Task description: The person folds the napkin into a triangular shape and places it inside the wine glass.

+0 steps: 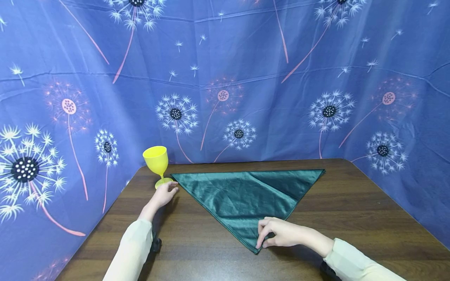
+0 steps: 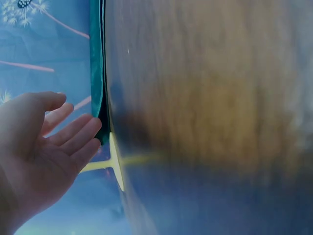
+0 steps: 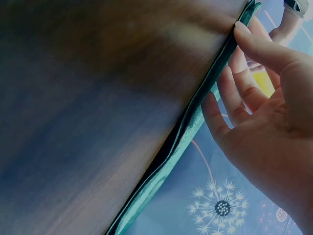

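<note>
A dark green satin cloth (image 1: pixel 239 199) lies on the table as a triangle, one corner toward me. My right hand (image 1: pixel 279 232) is at that near corner, its fingertips touching the cloth by its edge. In the right wrist view the thumb (image 3: pixel 264 49) reaches the cloth's edge while the other fingers bend loosely. At the cloth's far left corner is my left hand (image 1: pixel 164 195), with relaxed, parted fingers (image 2: pixel 80 129) and nothing held. Just beyond it stands an upright yellow plastic goblet (image 1: pixel 156 160), its foot partly hidden by the hand.
The brown wood-grain table (image 1: pixel 351 210) extends around the cloth. A blue dandelion-print curtain (image 1: pixel 274 97) hangs behind it and along both sides. Dark straps (image 1: pixel 156 244) circle the wrists below pale sleeves.
</note>
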Action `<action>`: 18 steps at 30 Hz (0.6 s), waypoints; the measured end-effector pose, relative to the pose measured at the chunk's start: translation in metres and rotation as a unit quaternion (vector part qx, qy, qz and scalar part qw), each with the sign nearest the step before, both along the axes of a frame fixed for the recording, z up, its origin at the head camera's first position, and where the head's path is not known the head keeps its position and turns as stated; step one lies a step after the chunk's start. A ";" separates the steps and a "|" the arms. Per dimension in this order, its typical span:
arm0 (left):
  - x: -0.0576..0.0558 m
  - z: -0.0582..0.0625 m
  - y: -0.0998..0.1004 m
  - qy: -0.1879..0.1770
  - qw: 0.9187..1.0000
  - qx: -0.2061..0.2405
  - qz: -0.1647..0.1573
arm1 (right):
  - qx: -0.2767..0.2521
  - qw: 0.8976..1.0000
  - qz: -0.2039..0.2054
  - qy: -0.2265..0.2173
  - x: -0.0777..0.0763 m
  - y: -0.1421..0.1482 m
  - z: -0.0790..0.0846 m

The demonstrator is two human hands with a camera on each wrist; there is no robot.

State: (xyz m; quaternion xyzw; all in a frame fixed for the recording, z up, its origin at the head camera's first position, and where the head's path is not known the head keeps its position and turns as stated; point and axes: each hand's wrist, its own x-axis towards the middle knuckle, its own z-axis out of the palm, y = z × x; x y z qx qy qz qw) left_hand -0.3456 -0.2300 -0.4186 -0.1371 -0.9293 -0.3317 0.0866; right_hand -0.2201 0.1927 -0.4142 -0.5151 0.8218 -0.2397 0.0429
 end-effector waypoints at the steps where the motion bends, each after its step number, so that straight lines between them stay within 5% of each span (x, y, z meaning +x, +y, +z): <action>1: 0.001 0.000 0.001 -0.002 1.000 0.001 -0.005 | 0.001 1.000 0.000 0.000 0.000 0.000 0.000; 18: 0.013 0.004 0.038 0.008 0.997 0.016 -0.075 | 0.003 1.000 -0.016 0.010 0.001 -0.003 -0.001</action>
